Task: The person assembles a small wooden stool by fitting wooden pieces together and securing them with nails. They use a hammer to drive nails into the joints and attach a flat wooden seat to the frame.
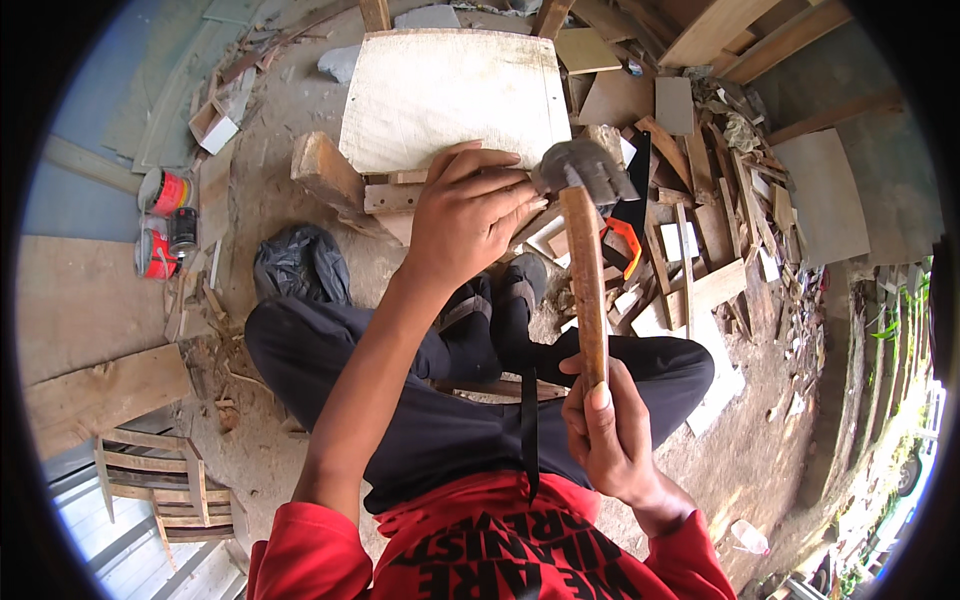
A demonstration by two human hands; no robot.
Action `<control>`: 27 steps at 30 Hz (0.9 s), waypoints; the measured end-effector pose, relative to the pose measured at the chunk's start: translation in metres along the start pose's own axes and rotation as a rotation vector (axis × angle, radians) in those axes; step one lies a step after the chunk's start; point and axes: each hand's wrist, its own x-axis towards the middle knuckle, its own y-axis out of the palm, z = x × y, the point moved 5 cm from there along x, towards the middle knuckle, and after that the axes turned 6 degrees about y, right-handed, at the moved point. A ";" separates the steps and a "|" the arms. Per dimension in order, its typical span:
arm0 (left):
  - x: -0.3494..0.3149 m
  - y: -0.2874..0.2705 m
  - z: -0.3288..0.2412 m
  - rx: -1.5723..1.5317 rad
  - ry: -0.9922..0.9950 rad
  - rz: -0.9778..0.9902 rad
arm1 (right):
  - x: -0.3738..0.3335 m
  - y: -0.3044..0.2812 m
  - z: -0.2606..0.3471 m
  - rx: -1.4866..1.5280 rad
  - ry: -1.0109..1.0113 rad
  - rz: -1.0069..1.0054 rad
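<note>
My right hand (612,428) is wrapped round the wooden handle of a hammer (586,270). The hammer's dark metal head is raised near the right front corner of a pale wooden board (455,95). My left hand (477,212) is at the board's near edge, its bent fingers close together and pointing right, towards the hammer head. My left thumb and whatever those fingers may pinch are hidden. Under the board is a wooden support with a thick block (327,172) at its left end and a strip with small holes (388,198) at the front.
A saw with an orange handle (626,247) lies right of the board among several wood offcuts. A black plastic bag (301,265) rests by my left knee. Red paint cans (165,190) stand at the far left, and a slatted wooden piece (165,480) is at the lower left.
</note>
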 end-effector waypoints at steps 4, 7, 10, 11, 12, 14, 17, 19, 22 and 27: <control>0.002 -0.001 -0.001 0.020 0.009 -0.007 | 0.000 0.004 0.000 -0.015 -0.004 -0.001; -0.003 0.001 0.001 -0.007 0.018 -0.020 | -0.001 0.001 -0.008 0.013 0.074 -0.001; 0.002 -0.001 -0.001 0.012 0.006 -0.003 | -0.002 0.001 -0.008 0.008 0.028 0.011; 0.002 -0.001 -0.002 0.022 -0.001 0.002 | -0.004 0.002 -0.007 0.006 -0.002 0.017; 0.000 0.000 -0.002 0.016 0.000 -0.003 | -0.004 0.003 -0.008 -0.009 -0.015 0.012; 0.001 0.000 -0.001 0.009 0.013 -0.022 | -0.001 0.003 -0.006 -0.041 -0.054 0.001; -0.004 0.001 0.000 0.021 0.028 -0.014 | 0.003 0.006 -0.007 0.024 0.065 -0.022; -0.004 0.001 0.002 0.015 0.034 -0.033 | 0.000 0.006 0.003 0.018 0.019 0.001; -0.002 0.002 0.000 -0.040 0.017 -0.051 | -0.002 0.009 0.005 -0.027 -0.147 -0.003; -0.001 -0.002 0.000 -0.006 0.015 0.001 | 0.004 0.008 -0.005 0.021 0.064 -0.015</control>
